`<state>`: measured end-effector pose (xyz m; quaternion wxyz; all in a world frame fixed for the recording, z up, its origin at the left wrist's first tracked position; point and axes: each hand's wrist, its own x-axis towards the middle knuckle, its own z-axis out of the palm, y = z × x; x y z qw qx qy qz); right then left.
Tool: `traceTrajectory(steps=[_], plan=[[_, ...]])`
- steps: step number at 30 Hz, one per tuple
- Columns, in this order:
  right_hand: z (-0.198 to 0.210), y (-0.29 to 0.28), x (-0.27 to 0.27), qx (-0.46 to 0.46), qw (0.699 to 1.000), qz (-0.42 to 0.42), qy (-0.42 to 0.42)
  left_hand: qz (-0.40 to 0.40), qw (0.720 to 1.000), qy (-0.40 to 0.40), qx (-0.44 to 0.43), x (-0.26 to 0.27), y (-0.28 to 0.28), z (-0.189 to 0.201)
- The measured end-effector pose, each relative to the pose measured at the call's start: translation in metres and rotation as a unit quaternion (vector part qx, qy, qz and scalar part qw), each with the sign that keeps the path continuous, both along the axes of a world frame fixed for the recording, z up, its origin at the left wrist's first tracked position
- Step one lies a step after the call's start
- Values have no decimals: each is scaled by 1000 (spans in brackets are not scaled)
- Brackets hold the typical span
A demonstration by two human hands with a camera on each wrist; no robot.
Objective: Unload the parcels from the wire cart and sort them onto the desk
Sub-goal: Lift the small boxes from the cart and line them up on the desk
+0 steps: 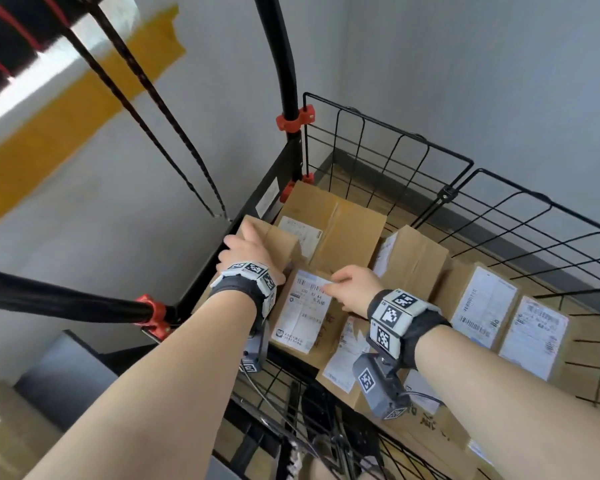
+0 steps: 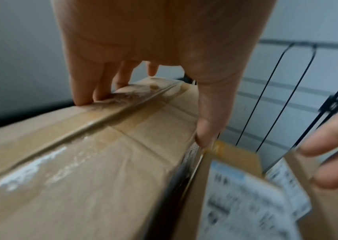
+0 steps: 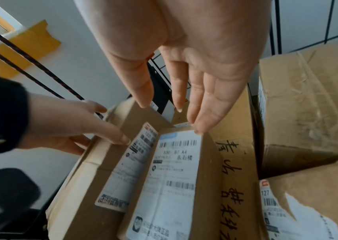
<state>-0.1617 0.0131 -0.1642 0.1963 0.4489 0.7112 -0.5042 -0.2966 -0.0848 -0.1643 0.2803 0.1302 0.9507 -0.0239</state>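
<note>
1. The left hand [image 1: 248,249] grips a taped parcel [image 2: 85,162] at the left corner of the wire cart [image 1: 465,188], fingers over its far edge, thumb on the near side.
2. A labelled parcel [image 1: 303,315] stands just beside it.
3. The right hand [image 1: 352,289] touches that parcel's top edge with straight, spread fingers.
4. Further parcels [image 1: 478,306] fill the cart to the right.

The head camera looks steeply down over both forearms into the cart [image 1: 465,188]. The left wrist camera sits very close along the left hand [image 2: 164,48] over a box top. The right wrist camera looks down past the right hand [image 3: 194,56]. All three share the labelled box [image 1: 303,311].
</note>
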Motion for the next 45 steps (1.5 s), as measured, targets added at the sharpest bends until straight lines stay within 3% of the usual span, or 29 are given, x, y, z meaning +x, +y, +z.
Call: traceTrajectory(steps=[4,9,13,15,19,24,29,35,37,41,43,45], plan=[[25,5,3,-15,1000,-13,21,1,993,41,112,15,-5,51],[76,18,9,-72,988,-108,80,-6,980,49,192,42,-11,121],[115,24,19,-41,984,-119,126,58,964,41,258,54,-22,162],[129,25,27,-31,984,-99,145,129,937,25,323,59,-31,179],[152,11,46,-94,981,-67,158,272,853,-25,444,74,-56,203],[165,-18,67,-262,944,-108,168,386,774,-87,494,100,-93,217],[170,-47,76,-272,947,-72,159,467,697,-99,535,129,-138,211],[175,-86,74,-287,944,-36,156,492,653,-94,568,145,-189,201],[176,-99,69,-278,948,-21,151,480,670,-76,562,142,-200,201],[170,-130,56,-261,955,-12,139,309,861,144,377,137,-229,198],[165,-147,49,-244,961,-6,133,202,930,180,249,131,-249,191],[159,-163,43,-226,966,-2,124,115,976,154,99,122,-272,179]])
